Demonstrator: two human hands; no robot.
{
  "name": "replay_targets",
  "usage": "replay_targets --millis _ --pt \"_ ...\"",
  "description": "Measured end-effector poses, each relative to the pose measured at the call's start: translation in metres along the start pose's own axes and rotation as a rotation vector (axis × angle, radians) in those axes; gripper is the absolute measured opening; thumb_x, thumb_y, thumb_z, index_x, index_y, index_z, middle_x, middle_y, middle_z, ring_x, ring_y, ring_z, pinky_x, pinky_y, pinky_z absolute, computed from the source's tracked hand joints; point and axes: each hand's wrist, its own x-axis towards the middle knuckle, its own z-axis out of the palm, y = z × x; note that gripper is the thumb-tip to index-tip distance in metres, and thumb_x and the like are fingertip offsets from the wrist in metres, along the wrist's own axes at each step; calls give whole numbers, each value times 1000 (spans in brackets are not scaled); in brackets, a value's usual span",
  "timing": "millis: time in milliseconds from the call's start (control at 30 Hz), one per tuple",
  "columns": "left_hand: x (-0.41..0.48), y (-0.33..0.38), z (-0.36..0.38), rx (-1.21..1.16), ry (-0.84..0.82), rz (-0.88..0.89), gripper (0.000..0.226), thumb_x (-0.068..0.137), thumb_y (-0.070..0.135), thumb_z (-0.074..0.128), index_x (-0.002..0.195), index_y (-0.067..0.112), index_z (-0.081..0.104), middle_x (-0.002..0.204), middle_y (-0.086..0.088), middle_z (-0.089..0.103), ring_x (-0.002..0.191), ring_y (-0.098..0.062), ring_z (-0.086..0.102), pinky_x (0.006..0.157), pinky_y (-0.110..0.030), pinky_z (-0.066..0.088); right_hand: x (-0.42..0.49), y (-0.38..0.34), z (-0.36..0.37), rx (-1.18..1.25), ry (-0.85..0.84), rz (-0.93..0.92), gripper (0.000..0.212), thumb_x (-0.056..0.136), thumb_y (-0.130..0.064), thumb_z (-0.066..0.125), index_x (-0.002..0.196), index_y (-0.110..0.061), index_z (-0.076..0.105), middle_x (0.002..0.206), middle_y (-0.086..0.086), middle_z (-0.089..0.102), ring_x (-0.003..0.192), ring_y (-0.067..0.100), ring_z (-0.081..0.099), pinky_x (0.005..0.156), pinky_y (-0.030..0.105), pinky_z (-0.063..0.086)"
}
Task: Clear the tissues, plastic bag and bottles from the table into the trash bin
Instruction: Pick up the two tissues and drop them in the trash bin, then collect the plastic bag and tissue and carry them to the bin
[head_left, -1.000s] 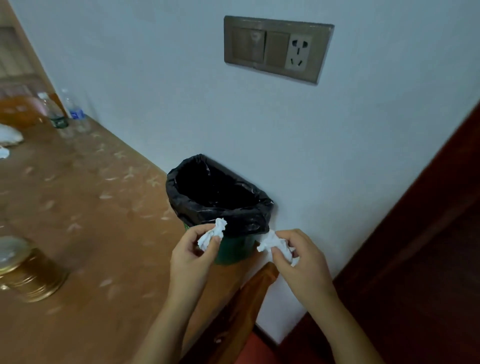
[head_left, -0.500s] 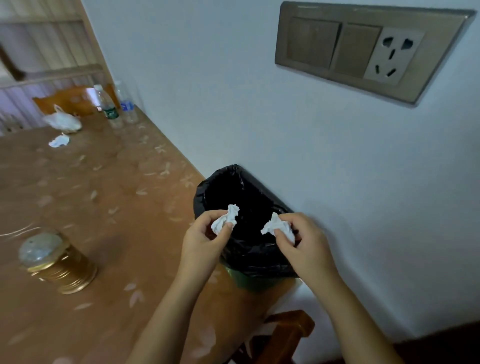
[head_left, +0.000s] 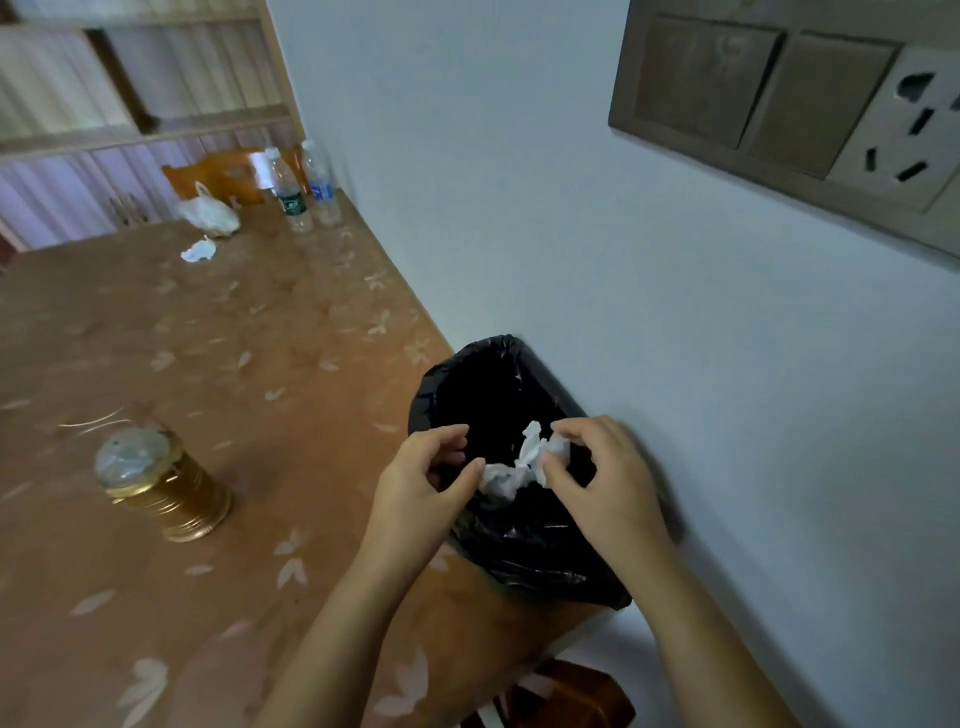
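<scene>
A trash bin with a black liner (head_left: 524, 551) stands at the table's right edge against the wall. Both my hands hover over its mouth. My left hand (head_left: 421, 483) has its fingers apart, and a crumpled white tissue (head_left: 498, 480) hangs loose just off its thumb, inside the bin opening. My right hand (head_left: 602, 478) pinches a second white tissue (head_left: 556, 447) between thumb and fingers. At the table's far end stand two clear plastic bottles (head_left: 291, 195) (head_left: 322, 184), with a white plastic bag (head_left: 210, 213) and another tissue (head_left: 198, 252) beside them.
The brown table with a leaf pattern (head_left: 249, 338) carries a gold can with a clear lid (head_left: 161, 483) at the left. A wooden chair (head_left: 571, 696) sits below the bin. A switch and socket plate (head_left: 779, 104) is on the wall.
My hands have moved forward from the bin's near rim to over its mouth. The left hand has opened and let its tissue go; the view has come closer.
</scene>
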Motion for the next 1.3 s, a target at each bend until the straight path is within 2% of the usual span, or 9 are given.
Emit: replay_targets --millis 133,267,333,500,700,800,933,1100,1300 --pt "-11 1 -6 72 58 -16 33 83 22 64 115 25 57 103 11 59 93 6 54 72 -2 40 1 -1 6 9 -51 -60 21 80 -18 65 101 -15 59 100 -2 57 98 11 51 81 2 32" --pt "-24 0 -7 159 138 -7 32 84 21 63 116 22 57 100 17 55 93 7 52 74 1 36 1 -5 13 21 -132 -133 23 83 -22 61 104 -13 59 104 0 57 102 13 51 84 16 36" --pt "-31 -1 -6 231 172 7 32 85 20 62 117 19 57 98 15 54 93 4 52 76 1 34 -1 -6 15 18 -169 -168 26 83 -26 57 105 -13 59 105 0 57 102 13 50 84 18 36" --pt "-55 -13 -7 481 249 31 28 86 20 60 111 9 60 103 -4 59 97 -19 55 83 -25 39 -7 -9 20 -30 -215 -278 38 85 -36 42 107 -10 58 103 4 58 100 14 49 83 19 37" --pt "-90 -17 -25 625 362 -72 34 81 23 54 107 4 64 101 -11 63 91 -25 58 78 -32 45 -21 -27 30 -70 -265 -424 34 86 -32 43 104 -9 59 100 6 59 97 18 50 82 23 39" --pt "-117 -20 -41 686 371 -131 40 83 31 43 106 5 64 102 -11 64 91 -27 60 75 -36 51 -35 -47 40 -55 -310 -490 32 86 -31 43 104 -10 59 100 6 59 98 17 49 84 24 38" --pt "-163 -27 -68 755 430 -212 41 81 31 42 105 6 65 99 -12 65 89 -30 61 71 -38 51 -69 -84 59 -70 -417 -595 32 86 -32 42 105 -12 59 104 5 60 103 19 52 89 24 35" --pt "-243 -44 -111 770 525 -300 38 79 29 47 104 7 65 101 -12 66 93 -31 60 75 -40 49 -138 -135 83 -3 -496 -671 32 85 -31 44 106 -14 61 109 5 63 105 20 53 86 31 44" --pt "-379 -63 -166 800 642 -413 39 78 29 45 101 5 66 102 -12 67 92 -33 62 74 -41 49 -258 -192 120 59 -612 -756 34 81 -31 44 104 -14 63 106 4 64 103 20 54 82 31 43"
